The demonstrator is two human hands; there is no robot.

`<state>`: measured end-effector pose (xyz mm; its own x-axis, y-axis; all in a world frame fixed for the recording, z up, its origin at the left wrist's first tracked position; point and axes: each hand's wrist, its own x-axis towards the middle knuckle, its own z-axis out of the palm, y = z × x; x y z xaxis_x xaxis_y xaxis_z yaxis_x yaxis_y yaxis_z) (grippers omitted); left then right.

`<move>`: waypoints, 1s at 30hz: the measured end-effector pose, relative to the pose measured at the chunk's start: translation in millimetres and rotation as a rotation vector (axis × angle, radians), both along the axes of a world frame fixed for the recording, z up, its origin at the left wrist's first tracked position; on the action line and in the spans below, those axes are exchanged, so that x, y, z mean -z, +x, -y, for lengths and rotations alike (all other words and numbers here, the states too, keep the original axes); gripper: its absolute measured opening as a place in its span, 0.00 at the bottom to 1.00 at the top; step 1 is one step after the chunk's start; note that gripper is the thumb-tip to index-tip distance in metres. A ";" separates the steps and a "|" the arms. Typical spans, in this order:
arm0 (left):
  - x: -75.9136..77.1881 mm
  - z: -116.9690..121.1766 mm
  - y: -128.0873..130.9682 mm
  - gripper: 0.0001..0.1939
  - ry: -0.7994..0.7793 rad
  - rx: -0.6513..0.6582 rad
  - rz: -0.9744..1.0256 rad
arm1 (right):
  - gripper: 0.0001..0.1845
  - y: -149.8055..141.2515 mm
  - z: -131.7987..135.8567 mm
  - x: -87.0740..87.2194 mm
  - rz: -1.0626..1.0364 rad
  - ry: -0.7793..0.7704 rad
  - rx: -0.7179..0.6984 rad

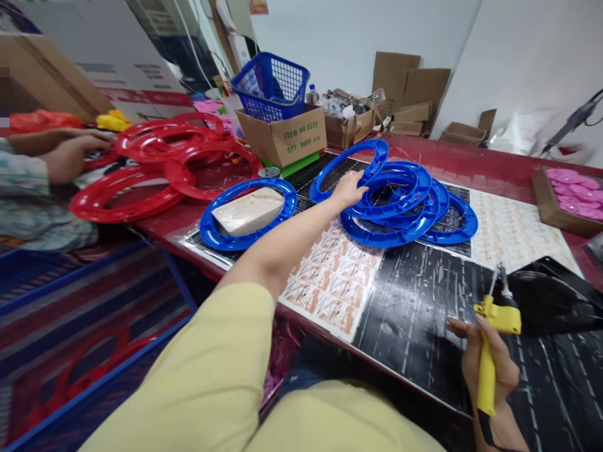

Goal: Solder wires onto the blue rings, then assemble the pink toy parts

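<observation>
My left hand reaches across the table and is closed on a blue plastic ring, which is tilted up beside the stack. Against it lie several overlapping blue rings. Farther left, another blue ring lies around a pale rectangular block. At the lower right, my right hand grips the handle of a yellow corded tool that looks like a soldering gun, its metal tip pointing up. The right hand's thumb and index finger are partly extended.
Red rings are heaped at the left, where a co-worker's hands rest. Behind stand a cardboard box with a blue basket on it. A box of pink pieces and a black tray are at right. Printed sheets cover the tabletop.
</observation>
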<state>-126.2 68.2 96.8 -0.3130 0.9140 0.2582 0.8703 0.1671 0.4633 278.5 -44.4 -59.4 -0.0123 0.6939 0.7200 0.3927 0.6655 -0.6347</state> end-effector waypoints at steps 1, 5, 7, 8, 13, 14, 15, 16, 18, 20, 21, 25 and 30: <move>-3.8 10.4 1.4 0.28 0.046 0.019 -0.013 | 0.15 -1.9 -0.4 -2.5 0.021 0.057 -0.015; -16.2 79.6 18.9 0.31 0.278 0.198 -0.123 | 0.08 -5.9 -1.7 -12.9 0.066 0.180 -0.065; -18.0 129.1 36.6 0.31 0.272 0.248 -0.227 | 0.05 -5.4 -1.7 -15.9 0.054 0.187 -0.045; -17.4 155.2 47.1 0.31 0.227 0.264 -0.288 | 0.04 -4.6 -1.4 -16.8 0.048 0.191 -0.028; 1.5 261.0 102.6 0.28 -0.151 0.332 -0.476 | 0.06 -1.4 2.8 -21.9 0.038 0.192 0.029; 8.2 273.1 113.3 0.28 -0.229 0.360 -0.483 | 0.06 -2.0 4.6 -24.2 0.036 0.206 0.014; 15.4 281.9 123.9 0.28 -0.303 0.384 -0.484 | 0.07 -2.9 6.8 -27.0 0.031 0.232 -0.011; 22.6 287.5 134.4 0.27 -0.371 0.408 -0.483 | 0.08 -4.2 9.4 -30.3 0.029 0.257 -0.039; 35.2 290.3 154.4 0.27 -0.475 0.449 -0.479 | 0.10 -7.0 15.4 -37.5 0.031 0.290 -0.085; 43.3 283.8 172.0 0.30 -0.525 0.485 -0.472 | 0.10 -9.0 21.6 -43.7 0.048 0.296 -0.116; 45.4 277.6 179.1 0.32 -0.530 0.506 -0.463 | 0.10 -9.4 24.4 -46.0 0.054 0.303 -0.125; 44.8 239.5 188.1 0.28 -0.506 0.648 -0.366 | 0.09 -6.2 32.4 -48.4 0.092 0.285 -0.131; 46.2 182.7 154.6 0.17 -0.303 0.641 -0.291 | 0.09 4.9 44.0 -39.9 0.135 0.179 -0.099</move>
<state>28.4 -114.5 50.6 0.3447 0.9378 -0.0416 0.9197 -0.3285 0.2149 283.5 -88.4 -19.5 -0.1785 0.5459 0.8186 0.3935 0.8022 -0.4492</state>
